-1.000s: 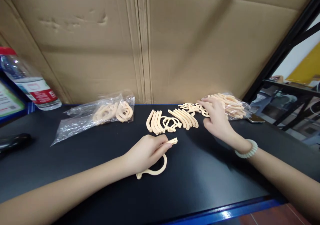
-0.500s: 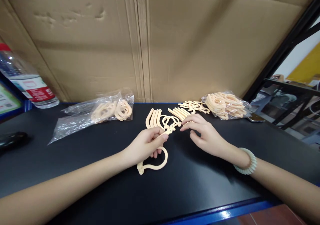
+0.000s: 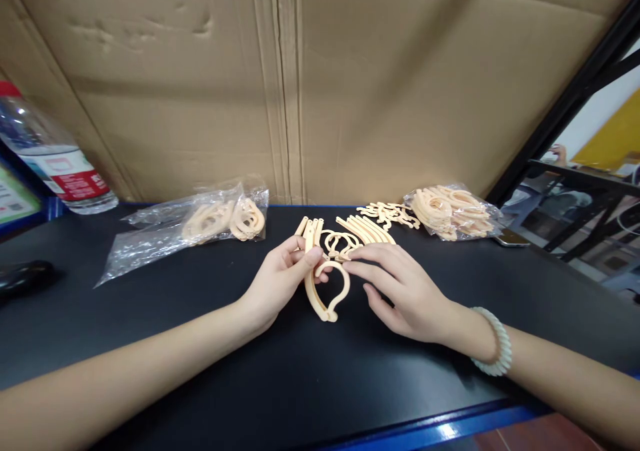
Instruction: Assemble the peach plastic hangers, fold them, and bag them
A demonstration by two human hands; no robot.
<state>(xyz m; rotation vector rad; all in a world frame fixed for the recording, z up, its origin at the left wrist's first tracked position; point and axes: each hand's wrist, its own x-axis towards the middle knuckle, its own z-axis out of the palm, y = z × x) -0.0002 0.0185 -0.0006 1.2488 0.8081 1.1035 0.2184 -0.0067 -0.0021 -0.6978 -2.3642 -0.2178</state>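
One curved strip (image 3: 312, 294), a hook (image 3: 347, 281) at its low end, is at six o'clock, pinched in my left hand (image 3: 277, 277), while what my right hand (image 3: 413, 294) grips I can't tell from here, and I think I'm lining them up, so next needs a steady pinch.

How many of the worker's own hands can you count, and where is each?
2. The left hand grips a curved beige piece; the right hand is beside the attached hook. Some left fingers are partly hidden.
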